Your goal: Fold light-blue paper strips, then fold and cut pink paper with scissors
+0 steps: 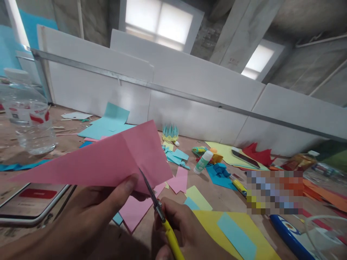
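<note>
A folded sheet of pink paper (108, 155), long and pointed toward the left, is held up over the table. My left hand (100, 206) pinches it along its lower edge, thumb in front and the other fingers behind. Yellow-handled scissors (155, 202) are in my right hand (179, 224), fingers closed round the handles. Their blades point up and to the left and overlap the paper just right of my left thumb. Whether the blades are slightly apart is hard to make out. Pink paper pieces (135, 211) lie beneath the held sheet.
A water bottle (29, 115) and a phone (32, 202) are at left. Behind the paper stand a small paper crown (170, 133) and a glue stick (203, 161). Yellow paper (217, 231) and a blue-and-white object (292, 236) lie at right. White panels (189, 101) border the back.
</note>
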### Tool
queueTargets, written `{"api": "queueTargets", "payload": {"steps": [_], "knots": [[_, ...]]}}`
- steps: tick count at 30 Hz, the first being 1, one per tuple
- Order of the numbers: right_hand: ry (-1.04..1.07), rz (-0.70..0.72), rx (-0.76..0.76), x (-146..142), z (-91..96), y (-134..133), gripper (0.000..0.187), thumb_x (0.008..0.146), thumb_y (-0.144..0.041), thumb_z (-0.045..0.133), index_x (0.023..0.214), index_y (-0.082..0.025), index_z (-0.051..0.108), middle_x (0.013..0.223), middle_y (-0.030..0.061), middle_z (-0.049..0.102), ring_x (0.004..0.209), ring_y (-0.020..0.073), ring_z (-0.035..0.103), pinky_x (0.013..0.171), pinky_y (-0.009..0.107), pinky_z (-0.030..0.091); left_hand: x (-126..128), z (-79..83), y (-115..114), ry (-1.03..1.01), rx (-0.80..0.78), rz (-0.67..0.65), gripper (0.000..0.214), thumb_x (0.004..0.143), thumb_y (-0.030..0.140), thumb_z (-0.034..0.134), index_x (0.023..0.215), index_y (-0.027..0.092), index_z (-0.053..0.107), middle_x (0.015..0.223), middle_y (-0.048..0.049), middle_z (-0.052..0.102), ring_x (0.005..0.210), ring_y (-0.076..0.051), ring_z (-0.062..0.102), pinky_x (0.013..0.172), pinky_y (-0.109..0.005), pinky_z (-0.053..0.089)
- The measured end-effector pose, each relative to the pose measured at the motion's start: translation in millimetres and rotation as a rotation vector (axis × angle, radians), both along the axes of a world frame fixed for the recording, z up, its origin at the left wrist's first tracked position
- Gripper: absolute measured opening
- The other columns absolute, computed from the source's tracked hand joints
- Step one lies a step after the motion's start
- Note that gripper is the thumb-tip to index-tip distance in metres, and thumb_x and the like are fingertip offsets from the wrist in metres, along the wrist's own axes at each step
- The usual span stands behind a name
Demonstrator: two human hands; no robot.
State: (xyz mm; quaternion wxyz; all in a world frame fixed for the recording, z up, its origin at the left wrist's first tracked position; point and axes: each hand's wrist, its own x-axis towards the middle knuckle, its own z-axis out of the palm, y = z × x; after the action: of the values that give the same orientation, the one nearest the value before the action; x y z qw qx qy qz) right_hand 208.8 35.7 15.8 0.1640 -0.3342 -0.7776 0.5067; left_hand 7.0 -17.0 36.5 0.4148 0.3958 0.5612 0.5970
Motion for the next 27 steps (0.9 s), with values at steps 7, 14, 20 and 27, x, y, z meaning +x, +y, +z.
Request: {"api": "queueTargets", "payload": {"steps": [7,14,20,27], "knots": [[0.038,-0.027,-0.082,0,-1.9,-2,0.072,0.062,-0.087,0.063,0.078,-0.019,0.045,0.065,-0.0051,0.038,0.060,0.0088,0.028,0.052,0.024,0.025,7,7.4,-1,0.052,0.038,0.035,0.041,0.073,0.050,0.070,0.045,0.024,0.055,0.042,0.0097,0.031,0.041,-0.009,0.022,0.075,-0.029,0.054],[0.032,-0.028,-0.068,-2,-3.7,2,0.069,0.062,-0.083,0.066,0.078,-0.019,0.047,0.064,-0.0052,0.039,0.058,0.0081,0.029,0.050,0.023,0.024,6,6.5,0,0.041,0.071,0.003,0.043,0.075,0.049,0.070,0.044,0.025,0.052,0.039,0.0097,0.030,0.040,-0.009,0.020,0.074,-0.030,0.056],[0.025,0.013,-0.096,-1,-9.0,6,0.061,0.060,-0.070,0.077,0.079,-0.020,0.046,0.062,-0.0061,0.038,0.056,0.0078,0.029,0.048,0.021,0.025,7,4.0,0,-0.026,0.110,0.011,0.048,0.075,0.047,0.071,0.041,0.028,0.043,0.032,0.0060,0.031,0.055,-0.020,0.061,0.071,-0.030,0.059],[0.073,-0.067,-0.097,0,-11.5,2,0.047,0.064,-0.051,0.080,0.077,-0.019,0.047,0.064,-0.0050,0.043,0.057,0.0086,0.036,0.051,0.022,0.029,-5,-2.0,3,-0.020,0.092,-0.159,0.033,0.081,0.050,0.069,0.057,0.027,0.067,0.056,0.0014,0.066,0.084,-0.023,0.072,0.079,-0.026,0.059]]}}
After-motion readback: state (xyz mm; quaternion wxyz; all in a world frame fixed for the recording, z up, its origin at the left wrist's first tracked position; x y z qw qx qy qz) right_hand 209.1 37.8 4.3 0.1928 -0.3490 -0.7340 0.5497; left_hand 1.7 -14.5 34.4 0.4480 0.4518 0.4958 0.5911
